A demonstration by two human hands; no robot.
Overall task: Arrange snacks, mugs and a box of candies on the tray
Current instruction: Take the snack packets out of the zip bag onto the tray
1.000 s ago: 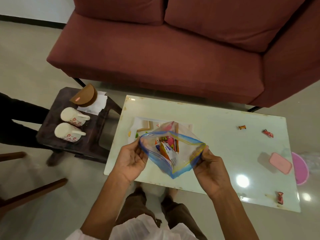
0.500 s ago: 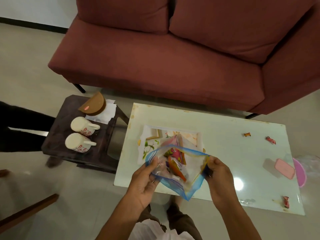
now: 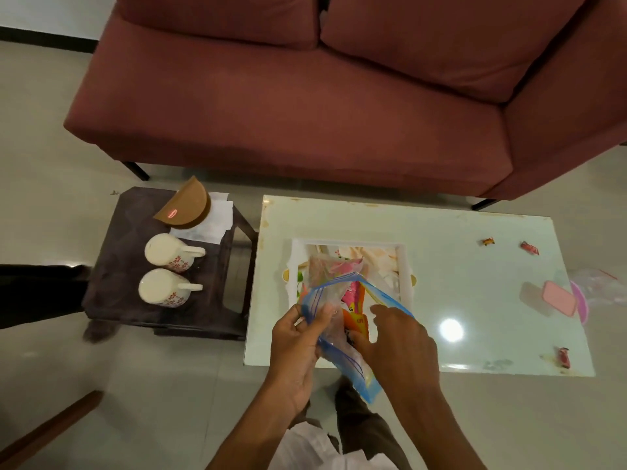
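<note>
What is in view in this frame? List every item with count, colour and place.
sofa: 1, dark red, behind both tables
glass table: 1, pale, centre right
tray: 1, white with printed pattern, on the glass table, partly hidden by the bag
zip bag: 1, clear with blue edge, held over the tray, snack packets inside
wrapped candies: 3, red or orange, scattered on the glass table's right side
pink box: 1, right side of the glass table
side table: 1, dark, left of the glass table
mugs: 2, white with red flowers, on the side table
brown holder: 1, with white napkins, back of the side table
left hand: gripping the bag's edge
right hand: fingers reaching into the bag
</note>
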